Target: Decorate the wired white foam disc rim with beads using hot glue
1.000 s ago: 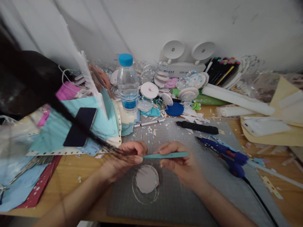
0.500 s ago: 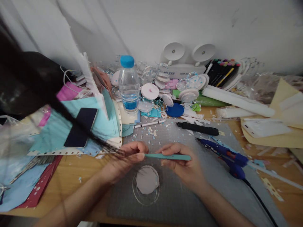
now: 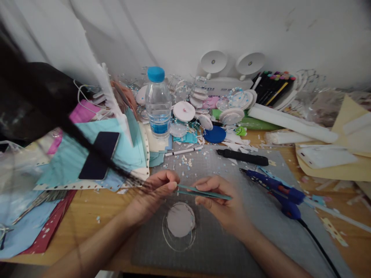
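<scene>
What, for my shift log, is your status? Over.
Right hand holds tweezers, arms parted. Left hand at one end. Disc on mat. Dark strands cross view of left hand.

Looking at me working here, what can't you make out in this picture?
All in the head view:
Whatever is at the tips of the tweezers, beside the left hand: too small.
Part of that hand: crossed by dark hair.
The black cord's far end: cut off by the bottom edge.
Lettering on the white box: too small and blurred to read.

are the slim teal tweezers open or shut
Open: the slim teal tweezers in the right hand show two arms with a gap towards the tips.
</scene>
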`<state>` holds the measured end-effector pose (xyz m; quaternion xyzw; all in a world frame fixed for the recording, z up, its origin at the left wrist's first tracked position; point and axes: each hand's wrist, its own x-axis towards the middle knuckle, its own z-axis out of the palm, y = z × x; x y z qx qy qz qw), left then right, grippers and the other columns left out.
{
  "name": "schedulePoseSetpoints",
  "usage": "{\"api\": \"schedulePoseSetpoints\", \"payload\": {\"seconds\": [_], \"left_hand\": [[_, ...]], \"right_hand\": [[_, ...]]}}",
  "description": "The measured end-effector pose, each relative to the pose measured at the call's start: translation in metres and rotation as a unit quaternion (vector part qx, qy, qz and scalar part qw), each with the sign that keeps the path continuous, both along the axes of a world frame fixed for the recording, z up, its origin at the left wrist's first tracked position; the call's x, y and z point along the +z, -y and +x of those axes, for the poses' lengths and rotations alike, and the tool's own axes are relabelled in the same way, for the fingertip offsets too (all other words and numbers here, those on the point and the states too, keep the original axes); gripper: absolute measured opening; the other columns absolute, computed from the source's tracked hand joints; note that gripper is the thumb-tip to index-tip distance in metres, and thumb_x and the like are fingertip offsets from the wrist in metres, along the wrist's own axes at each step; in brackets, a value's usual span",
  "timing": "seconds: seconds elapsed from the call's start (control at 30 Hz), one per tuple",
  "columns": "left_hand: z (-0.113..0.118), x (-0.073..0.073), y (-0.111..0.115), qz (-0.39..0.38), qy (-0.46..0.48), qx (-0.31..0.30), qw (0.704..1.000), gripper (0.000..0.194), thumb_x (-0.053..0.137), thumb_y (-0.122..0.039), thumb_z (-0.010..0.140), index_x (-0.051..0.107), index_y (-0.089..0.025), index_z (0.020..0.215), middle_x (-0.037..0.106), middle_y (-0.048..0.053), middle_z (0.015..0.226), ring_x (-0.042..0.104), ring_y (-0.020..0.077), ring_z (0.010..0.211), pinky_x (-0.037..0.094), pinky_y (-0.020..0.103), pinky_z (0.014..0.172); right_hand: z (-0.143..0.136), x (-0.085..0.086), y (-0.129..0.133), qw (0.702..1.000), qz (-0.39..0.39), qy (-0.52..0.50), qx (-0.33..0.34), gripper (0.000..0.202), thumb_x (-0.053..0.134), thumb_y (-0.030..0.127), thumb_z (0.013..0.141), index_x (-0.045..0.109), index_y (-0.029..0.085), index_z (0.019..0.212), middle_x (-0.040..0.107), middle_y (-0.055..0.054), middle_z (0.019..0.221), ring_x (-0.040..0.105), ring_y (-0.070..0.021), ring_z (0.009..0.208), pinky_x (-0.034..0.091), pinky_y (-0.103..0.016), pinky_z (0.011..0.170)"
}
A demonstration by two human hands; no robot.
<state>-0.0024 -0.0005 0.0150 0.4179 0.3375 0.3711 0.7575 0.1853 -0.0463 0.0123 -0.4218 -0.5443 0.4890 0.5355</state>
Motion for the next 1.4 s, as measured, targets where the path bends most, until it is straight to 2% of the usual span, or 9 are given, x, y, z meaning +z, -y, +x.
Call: {"api": "schedulePoseSetpoints", "payload": {"seconds": [0.17, 0.47, 0.8, 0.97, 1.13, 1.27, 1.4], "left_hand": [[0.001, -0.003, 0.000, 0.006, 0.051, 0.003, 0.999, 0.026, 0.068, -0.036, 0.077, 0.052, -0.017, 0.070, 0.046, 0.000, 0.073, 0.041, 0.0132, 0.069, 0.030, 0.026, 0.064], [0.002, -0.004, 0.001, -0.012, 0.059, 0.039, 0.997, 0.026, 0.074, -0.031, 0.073, 0.053, -0.017, 0.068, 0.046, -0.002, 0.070, 0.042, 0.0122, 0.067, 0.030, 0.025, 0.061], [0.004, -0.004, -0.003, -0.021, -0.012, 0.040, 0.999, 0.027, 0.076, -0.036, 0.069, 0.058, -0.016, 0.069, 0.052, -0.001, 0.069, 0.041, 0.0110, 0.065, 0.031, 0.024, 0.061], [0.002, -0.001, -0.003, -0.025, -0.015, -0.001, 1.000, 0.034, 0.076, -0.041, 0.068, 0.054, -0.015, 0.067, 0.047, -0.001, 0.068, 0.038, 0.0113, 0.064, 0.029, 0.023, 0.059], [-0.001, -0.004, 0.000, -0.023, -0.072, -0.031, 0.997, 0.035, 0.069, -0.047, 0.074, 0.056, -0.015, 0.078, 0.047, 0.000, 0.071, 0.036, 0.0113, 0.063, 0.025, 0.023, 0.057], [-0.002, -0.001, 0.001, -0.028, -0.057, -0.060, 0.996, 0.036, 0.067, -0.049, 0.074, 0.054, -0.016, 0.077, 0.044, -0.001, 0.069, 0.034, 0.0112, 0.062, 0.024, 0.023, 0.056], [-0.004, 0.006, 0.001, -0.021, -0.037, -0.139, 0.989, 0.038, 0.066, -0.051, 0.074, 0.050, -0.016, 0.073, 0.040, -0.002, 0.066, 0.032, 0.0113, 0.060, 0.021, 0.025, 0.056]], "right_hand": [[-0.002, 0.001, 0.001, 1.000, 0.019, 0.025, 0.001, 0.013, 0.070, 0.017, 0.077, 0.062, 0.025, 0.085, 0.068, 0.001, 0.090, 0.066, -0.0107, 0.082, 0.054, -0.021, 0.069], [-0.001, 0.003, 0.002, 0.997, 0.041, 0.059, -0.018, 0.013, 0.069, 0.016, 0.078, 0.063, 0.025, 0.084, 0.068, 0.001, 0.090, 0.066, -0.0101, 0.082, 0.054, -0.020, 0.070], [0.004, 0.000, -0.001, 0.992, 0.098, 0.080, -0.019, 0.014, 0.067, 0.014, 0.079, 0.062, 0.025, 0.087, 0.067, 0.000, 0.088, 0.065, -0.0122, 0.078, 0.052, -0.024, 0.065], [0.008, 0.003, -0.002, 0.988, 0.119, 0.100, -0.013, 0.016, 0.068, 0.014, 0.079, 0.064, 0.026, 0.089, 0.069, 0.000, 0.088, 0.065, -0.0127, 0.075, 0.052, -0.025, 0.063], [0.013, 0.007, -0.002, 0.986, 0.111, 0.121, -0.016, 0.020, 0.070, 0.013, 0.076, 0.066, 0.027, 0.089, 0.070, 0.000, 0.088, 0.066, -0.0128, 0.076, 0.052, -0.025, 0.065], [0.015, 0.009, -0.004, 0.993, 0.087, 0.075, -0.005, 0.020, 0.071, 0.012, 0.075, 0.067, 0.027, 0.088, 0.070, 0.000, 0.087, 0.066, -0.0127, 0.077, 0.053, -0.024, 0.065], [0.018, 0.013, -0.006, 0.998, 0.058, 0.022, 0.020, 0.015, 0.073, 0.015, 0.074, 0.069, 0.025, 0.083, 0.071, 0.000, 0.081, 0.066, -0.0131, 0.074, 0.054, -0.024, 0.063]]}}
